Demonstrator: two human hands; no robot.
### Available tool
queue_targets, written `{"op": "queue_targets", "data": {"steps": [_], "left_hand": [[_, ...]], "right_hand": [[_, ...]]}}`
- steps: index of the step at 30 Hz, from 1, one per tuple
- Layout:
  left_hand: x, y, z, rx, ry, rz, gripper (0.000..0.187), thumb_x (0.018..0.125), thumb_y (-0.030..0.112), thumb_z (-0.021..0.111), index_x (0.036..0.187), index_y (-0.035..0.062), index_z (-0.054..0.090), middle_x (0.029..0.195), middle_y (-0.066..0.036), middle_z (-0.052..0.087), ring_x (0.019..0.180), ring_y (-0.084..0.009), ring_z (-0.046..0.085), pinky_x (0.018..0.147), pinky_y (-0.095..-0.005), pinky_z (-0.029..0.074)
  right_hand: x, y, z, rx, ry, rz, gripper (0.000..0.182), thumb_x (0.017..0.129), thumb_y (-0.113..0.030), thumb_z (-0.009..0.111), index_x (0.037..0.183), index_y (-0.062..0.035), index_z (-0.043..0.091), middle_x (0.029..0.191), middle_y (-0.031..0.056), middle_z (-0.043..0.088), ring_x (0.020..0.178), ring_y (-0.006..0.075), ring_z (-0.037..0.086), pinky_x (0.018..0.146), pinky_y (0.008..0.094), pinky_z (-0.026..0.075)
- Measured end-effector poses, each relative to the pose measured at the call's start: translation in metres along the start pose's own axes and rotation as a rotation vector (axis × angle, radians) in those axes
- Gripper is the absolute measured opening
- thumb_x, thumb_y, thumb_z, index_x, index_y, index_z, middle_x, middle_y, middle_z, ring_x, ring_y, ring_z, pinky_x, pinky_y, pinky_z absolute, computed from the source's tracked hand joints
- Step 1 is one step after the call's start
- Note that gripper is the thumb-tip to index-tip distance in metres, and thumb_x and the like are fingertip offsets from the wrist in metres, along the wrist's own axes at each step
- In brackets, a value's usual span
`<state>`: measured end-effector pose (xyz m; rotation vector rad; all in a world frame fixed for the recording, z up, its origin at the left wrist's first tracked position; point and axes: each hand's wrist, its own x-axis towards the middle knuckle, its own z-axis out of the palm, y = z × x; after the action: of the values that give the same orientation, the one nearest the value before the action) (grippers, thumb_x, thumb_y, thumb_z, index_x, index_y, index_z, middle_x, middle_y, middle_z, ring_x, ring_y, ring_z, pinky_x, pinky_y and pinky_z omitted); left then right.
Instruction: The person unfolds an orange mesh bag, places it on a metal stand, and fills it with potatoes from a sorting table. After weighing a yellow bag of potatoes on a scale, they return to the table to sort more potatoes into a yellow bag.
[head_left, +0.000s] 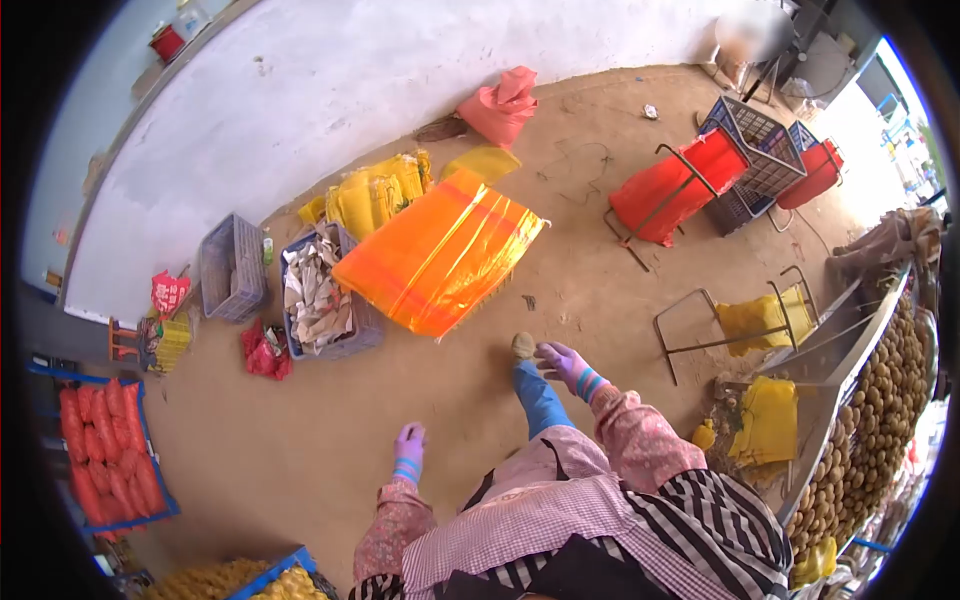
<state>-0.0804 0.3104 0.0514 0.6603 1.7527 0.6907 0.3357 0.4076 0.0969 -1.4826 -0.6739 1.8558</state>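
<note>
My left hand (409,450), in a purple glove with a blue-striped cuff, hangs over the bare floor with loosely bent fingers and nothing visible in it. My right hand (568,368), gloved the same way, is held out above my shoe (523,346), its fingers apart and holding nothing. Ahead of both hands, a stack of shiny orange bags (440,255) lies nearest, apart from them. Beside it stands a grey crate (345,340) filled with crumpled paper or cardboard scraps.
Yellow mesh bags (370,195) and a pink sack (500,105) lie by the wall. Right, metal frames hold a red bag (665,195) and a yellow bag (765,318), near a trough of potatoes (870,410). Filled red bags (112,450) are stacked at left.
</note>
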Motion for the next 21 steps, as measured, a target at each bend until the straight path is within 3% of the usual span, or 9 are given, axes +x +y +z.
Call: {"op": "queue_targets", "data": {"steps": [5, 8, 10, 11, 13, 14, 16, 19, 21], "left_hand": [[0.041, 0.072, 0.004, 0.078, 0.057, -0.177, 0.029, 0.096, 0.031, 0.066, 0.117, 0.0121, 0.067, 0.096, 0.000, 0.069, 0.081, -0.0157, 0.064, 0.066, -0.0308, 0.051], [0.082, 0.106, 0.028, 0.028, 0.145, -0.315, 0.023, 0.096, 0.023, 0.067, 0.116, 0.0096, 0.068, 0.088, 0.001, 0.064, 0.075, -0.0090, 0.058, 0.056, -0.0262, 0.044], [0.109, 0.119, 0.041, 0.046, 0.023, -0.243, 0.026, 0.097, 0.023, 0.067, 0.118, 0.0075, 0.066, 0.097, -0.002, 0.067, 0.082, -0.0123, 0.062, 0.066, -0.0284, 0.050], [0.122, 0.123, 0.050, 0.052, 0.026, -0.259, 0.026, 0.097, 0.023, 0.067, 0.118, 0.0075, 0.066, 0.097, -0.002, 0.067, 0.082, -0.0123, 0.062, 0.066, -0.0284, 0.050], [0.144, 0.160, 0.091, 0.425, -0.020, 0.080, 0.029, 0.099, 0.020, 0.064, 0.124, 0.0041, 0.064, 0.105, -0.006, 0.068, 0.095, -0.0159, 0.065, 0.083, -0.0310, 0.053], [0.148, 0.199, 0.118, 0.383, -0.073, 0.094, 0.030, 0.100, 0.018, 0.063, 0.126, 0.0030, 0.063, 0.110, -0.007, 0.068, 0.101, -0.0173, 0.065, 0.090, -0.0317, 0.052], [0.170, 0.236, 0.166, 0.311, -0.157, 0.192, 0.032, 0.100, 0.014, 0.062, 0.130, 0.0023, 0.061, 0.118, -0.010, 0.068, 0.109, -0.0201, 0.065, 0.095, -0.0325, 0.052], [0.209, 0.267, 0.228, 0.360, -0.275, 0.377, 0.045, 0.094, 0.016, 0.070, 0.135, 0.0044, 0.057, 0.130, -0.018, 0.065, 0.116, -0.0297, 0.065, 0.096, -0.0384, 0.052], [0.211, 0.319, 0.264, 0.747, -0.307, 0.669, 0.056, 0.086, 0.023, 0.077, 0.135, 0.0060, 0.056, 0.128, -0.021, 0.063, 0.116, -0.0368, 0.062, 0.098, -0.0451, 0.050]], "right_hand": [[0.181, -0.037, -0.031, 0.128, 0.053, 0.038, 0.062, 0.103, -0.047, 0.056, 0.148, -0.0052, 0.046, 0.142, 0.0133, 0.058, 0.128, 0.0274, 0.058, 0.101, 0.0436, 0.051], [0.273, -0.066, -0.051, 0.133, 0.266, 0.186, 0.064, 0.102, -0.045, 0.059, 0.150, -0.0051, 0.044, 0.142, 0.0142, 0.058, 0.130, 0.0301, 0.056, 0.104, 0.0471, 0.050], [0.316, -0.082, -0.059, -0.275, 0.371, 0.350, 0.062, 0.101, -0.036, 0.063, 0.149, -0.0032, 0.043, 0.140, 0.0153, 0.059, 0.129, 0.0304, 0.057, 0.105, 0.0476, 0.050], [0.331, -0.085, -0.059, -0.274, 0.368, 0.367, 0.062, 0.101, -0.036, 0.063, 0.149, -0.0032, 0.043, 0.140, 0.0153, 0.059, 0.129, 0.0304, 0.057, 0.105, 0.0476, 0.050], [0.336, -0.116, -0.047, 0.150, 0.651, 0.457, 0.055, 0.097, -0.027, 0.070, 0.143, -0.0047, 0.050, 0.133, 0.0124, 0.064, 0.122, 0.0259, 0.062, 0.102, 0.0440, 0.053], [0.344, -0.109, -0.051, 0.146, 0.647, 0.471, 0.055, 0.097, -0.027, 0.070, 0.143, -0.0047, 0.050, 0.133, 0.0124, 0.064, 0.122, 0.0259, 0.062, 0.102, 0.0440, 0.053], [0.348, -0.081, -0.065, 0.460, 0.373, 0.149, 0.047, 0.095, -0.025, 0.074, 0.135, -0.0054, 0.058, 0.123, 0.0088, 0.069, 0.110, 0.0218, 0.068, 0.097, 0.0385, 0.056], [0.317, -0.111, -0.052, 0.512, 0.296, 0.129, 0.042, 0.093, -0.026, 0.077, 0.128, -0.0049, 0.064, 0.117, 0.0063, 0.072, 0.105, 0.0180, 0.069, 0.091, 0.0341, 0.056], [0.291, -0.138, -0.038, 0.501, 0.262, 0.091, 0.041, 0.094, -0.026, 0.076, 0.127, -0.0044, 0.065, 0.115, 0.0052, 0.072, 0.102, 0.0168, 0.070, 0.091, 0.0337, 0.056]]}}
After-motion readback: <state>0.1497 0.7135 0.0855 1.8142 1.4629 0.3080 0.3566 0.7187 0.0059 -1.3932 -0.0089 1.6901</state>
